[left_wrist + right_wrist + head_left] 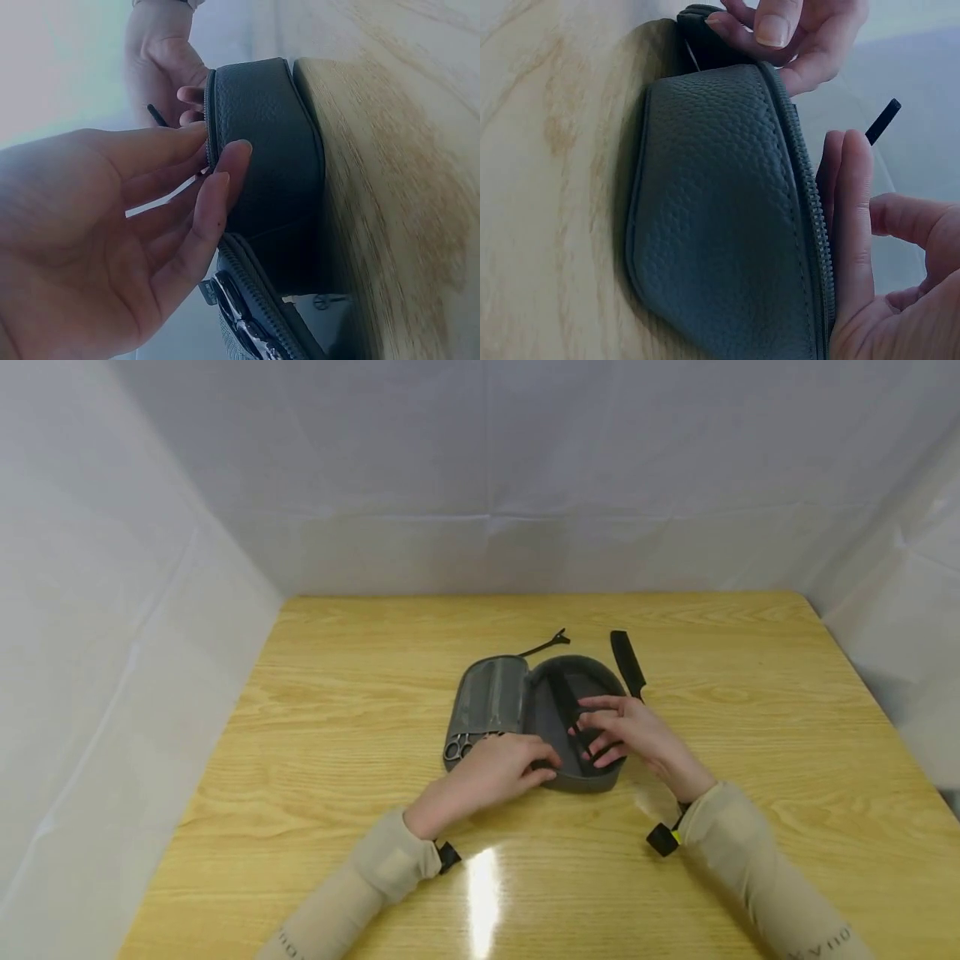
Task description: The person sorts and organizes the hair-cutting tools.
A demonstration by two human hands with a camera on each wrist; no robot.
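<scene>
An open grey zip case (592,781) lies mid-table. Its left half has a clear pocket holding scissors (459,747); their handles also show in the left wrist view (240,315). My left hand (517,768) rests with straight fingers (202,217) against the near rim of the case (270,150). My right hand (622,731) reaches into the right half and pinches a black comb (562,693) lying there. The comb's end (883,121) pokes out past my fingers (851,225) beside the zip edge of the case (720,210).
A second black comb (627,663) lies on the table just right of the case. A black hair clip (547,643) sits behind it. The wooden table (337,710) is walled by white sheets at the left, back and right.
</scene>
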